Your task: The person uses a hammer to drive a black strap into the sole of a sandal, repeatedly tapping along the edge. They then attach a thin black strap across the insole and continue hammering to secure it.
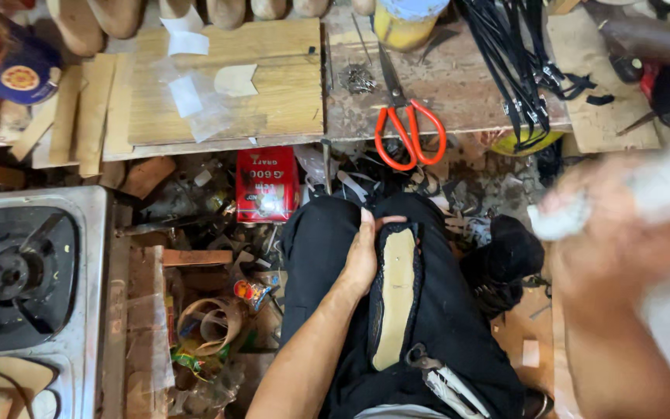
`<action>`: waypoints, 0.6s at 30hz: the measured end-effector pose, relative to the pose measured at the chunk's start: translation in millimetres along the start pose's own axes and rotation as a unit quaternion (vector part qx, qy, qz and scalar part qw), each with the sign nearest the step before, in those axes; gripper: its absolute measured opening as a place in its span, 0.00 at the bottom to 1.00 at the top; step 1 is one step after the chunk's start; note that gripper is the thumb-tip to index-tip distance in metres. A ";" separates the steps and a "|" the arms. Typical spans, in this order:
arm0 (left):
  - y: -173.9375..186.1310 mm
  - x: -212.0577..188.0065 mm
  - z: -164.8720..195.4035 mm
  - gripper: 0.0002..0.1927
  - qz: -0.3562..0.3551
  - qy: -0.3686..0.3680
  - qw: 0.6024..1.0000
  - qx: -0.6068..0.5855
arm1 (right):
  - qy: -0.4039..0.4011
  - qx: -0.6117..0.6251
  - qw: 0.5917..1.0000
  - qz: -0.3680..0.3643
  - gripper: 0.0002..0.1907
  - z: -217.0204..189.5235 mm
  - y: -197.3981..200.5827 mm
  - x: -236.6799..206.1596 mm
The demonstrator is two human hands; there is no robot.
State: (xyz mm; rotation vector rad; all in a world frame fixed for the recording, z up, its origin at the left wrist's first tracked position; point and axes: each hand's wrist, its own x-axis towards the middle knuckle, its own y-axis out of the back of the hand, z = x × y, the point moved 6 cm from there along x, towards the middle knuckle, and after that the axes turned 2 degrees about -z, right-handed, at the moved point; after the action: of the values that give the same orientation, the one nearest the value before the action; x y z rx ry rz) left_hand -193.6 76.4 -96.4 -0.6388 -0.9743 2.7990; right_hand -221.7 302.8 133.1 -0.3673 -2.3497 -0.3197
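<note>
Shoemaking is at the sole stage, by the look of it: a black shoe upper with a tan insole [395, 299] facing up lies along the person's black-trousered knee, low in the middle of the frame. The left hand [364, 256] is curled around the upper's left edge near the toe, thumb on top, pinning it to the leg. The right hand [622, 233], at the right edge, is a blur close to the camera; it seems to grip something pale, perhaps a brush or rag, but I cannot tell how the fingers sit. Any next stroke on the insole calls for the left hand's steady hold. Orange-handled scissors [409, 128] rest on the wooden bench [443, 85] above.
</note>
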 end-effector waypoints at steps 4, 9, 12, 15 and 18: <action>1.5 5.1 4.4 0.47 0.004 -0.067 0.994 0.089 | -0.028 -0.105 0.950 -0.291 0.28 -9.9 -45.0 -87.2; 3.7 6.7 0.8 0.46 -0.001 -0.043 0.995 0.089 | -0.385 -0.188 0.818 -0.384 0.27 15.3 -25.3 -123.7; 2.7 1.1 -8.2 0.46 -0.006 -0.002 0.999 0.037 | -0.280 -0.036 0.926 -0.251 0.09 -15.7 -13.7 -103.5; 1.6 -1.3 -2.1 0.47 0.003 -0.035 0.997 0.071 | -0.068 0.092 0.970 -0.214 0.11 -33.6 -30.9 -96.0; 1.8 -1.3 6.3 0.49 0.012 -0.066 0.995 0.068 | -0.087 -0.254 0.833 -0.485 0.28 2.1 -62.3 -121.1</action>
State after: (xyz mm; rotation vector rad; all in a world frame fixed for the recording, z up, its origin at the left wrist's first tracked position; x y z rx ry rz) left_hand -195.0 71.1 -92.6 -0.4573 -0.7922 2.9277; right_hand -160.5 225.0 39.5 0.6424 -2.4140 -1.4503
